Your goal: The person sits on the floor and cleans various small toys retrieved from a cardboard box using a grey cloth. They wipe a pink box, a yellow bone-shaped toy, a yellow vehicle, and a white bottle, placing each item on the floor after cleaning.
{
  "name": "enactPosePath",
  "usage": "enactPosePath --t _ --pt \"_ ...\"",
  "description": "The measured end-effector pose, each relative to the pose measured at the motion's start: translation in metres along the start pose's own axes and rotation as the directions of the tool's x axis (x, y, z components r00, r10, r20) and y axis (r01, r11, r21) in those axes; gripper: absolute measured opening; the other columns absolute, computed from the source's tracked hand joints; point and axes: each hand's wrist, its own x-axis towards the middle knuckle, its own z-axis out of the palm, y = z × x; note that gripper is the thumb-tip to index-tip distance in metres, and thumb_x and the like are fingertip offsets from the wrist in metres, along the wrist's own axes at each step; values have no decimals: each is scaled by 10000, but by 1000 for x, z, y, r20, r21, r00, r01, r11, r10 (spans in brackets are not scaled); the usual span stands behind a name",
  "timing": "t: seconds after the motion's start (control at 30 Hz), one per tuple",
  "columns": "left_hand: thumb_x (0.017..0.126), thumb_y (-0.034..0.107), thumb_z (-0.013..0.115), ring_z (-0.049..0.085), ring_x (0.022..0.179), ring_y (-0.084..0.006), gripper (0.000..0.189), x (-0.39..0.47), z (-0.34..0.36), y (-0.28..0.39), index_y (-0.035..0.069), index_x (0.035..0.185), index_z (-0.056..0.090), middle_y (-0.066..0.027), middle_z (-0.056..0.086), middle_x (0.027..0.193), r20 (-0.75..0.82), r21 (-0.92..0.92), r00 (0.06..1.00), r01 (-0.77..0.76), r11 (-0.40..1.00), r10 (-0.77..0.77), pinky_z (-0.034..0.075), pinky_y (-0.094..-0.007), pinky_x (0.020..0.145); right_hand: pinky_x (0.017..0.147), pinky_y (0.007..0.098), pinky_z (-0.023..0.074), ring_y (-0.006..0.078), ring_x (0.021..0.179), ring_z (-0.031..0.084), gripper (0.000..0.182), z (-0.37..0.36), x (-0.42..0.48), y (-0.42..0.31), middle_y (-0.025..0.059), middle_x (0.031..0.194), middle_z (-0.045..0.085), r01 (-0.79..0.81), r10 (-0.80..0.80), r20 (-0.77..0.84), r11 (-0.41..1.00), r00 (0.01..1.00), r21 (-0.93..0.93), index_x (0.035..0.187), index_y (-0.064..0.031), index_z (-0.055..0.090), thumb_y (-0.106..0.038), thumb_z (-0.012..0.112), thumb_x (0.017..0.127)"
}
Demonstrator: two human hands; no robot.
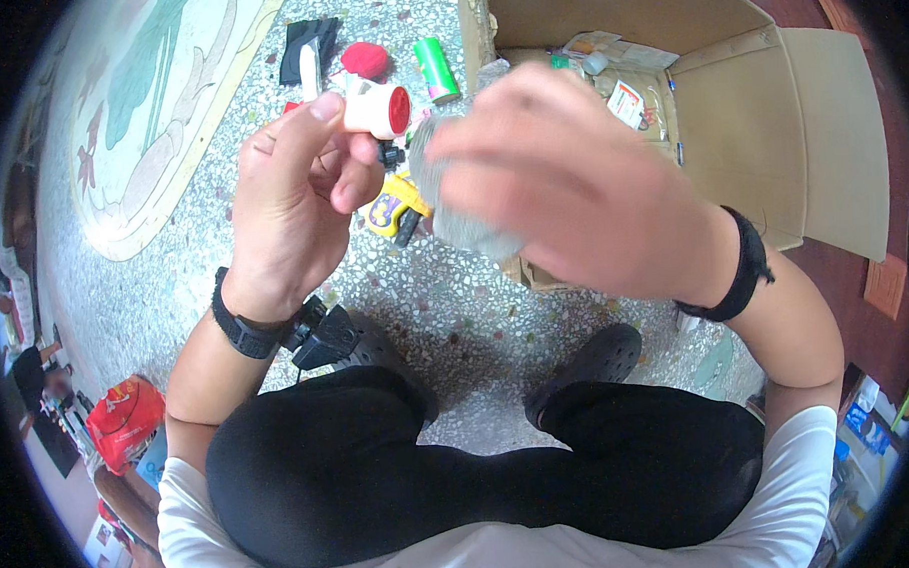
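Note:
My left hand (pixel 285 177) pinches a small white plastic cylinder (pixel 367 113) between thumb and fingers, its red end facing right. Motion blurs my right hand (pixel 571 182), which grips a grey cloth (pixel 471 231) close to that red end; a narrow gap seems to lie between them. Beyond the hands, on the terrazzo floor, are a red round thing (pixel 365 59), a green cylindrical container (pixel 436 70) and a white slender object (pixel 310 71). Below the cylinder lies a yellow plastic item (pixel 392 207) with a purple patch. The hands partly hide several small things there.
An open cardboard box (pixel 734 116) stands at upper right, with packets, a white-labelled packet (pixel 625 104) and small items inside. A black flat piece (pixel 296 53) lies at the far left of the group. My shoes (pixel 589 369) flank the near floor. A red bag (pixel 126 423) sits at lower left.

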Motion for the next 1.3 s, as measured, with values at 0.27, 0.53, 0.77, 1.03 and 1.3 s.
enactPosePath --t 0.27,0.53,0.77,1.03,1.3 --pt "962 65 630 640 836 -168 305 3 -9 -5 -40 1247 607 -136 682 1068 262 8 954 -152 988 145 544 -299 780 902 274 539 111 1001 666 356 -31 15 0 90 1111 697 -675 652 344 361 676 643 1272 33 612 -41 637 924" --pt "884 -60 690 687 985 -219 313 5 -7 -7 -52 1196 663 -194 637 1208 349 187 881 -399 898 319 587 -326 852 880 277 543 126 957 690 284 -20 10 -1 88 1059 721 -693 624 521 46 582 720 1204 47 636 -67 619 944" --pt "879 -61 704 678 1026 -222 304 6 -10 -1 -49 1182 698 -193 652 1199 434 384 840 -498 777 324 602 -310 840 874 272 546 126 962 692 277 -24 7 1 78 1065 723 -716 660 464 163 591 679 1195 37 651 -71 612 942" --pt "899 -13 719 674 854 -136 267 -4 7 -1 -65 1161 696 -123 685 1041 269 547 918 -394 739 290 529 -222 704 868 296 553 196 990 698 374 -23 4 -3 122 1119 716 -551 560 164 642 812 534 1215 6 676 27 616 846" --pt "918 0 697 665 775 -108 246 -8 16 3 -86 1149 687 -108 692 973 260 683 906 -418 599 335 517 -215 652 798 342 542 296 935 666 438 -10 4 -10 143 1181 678 -178 184 -51 978 982 106 1126 -31 715 85 676 705"
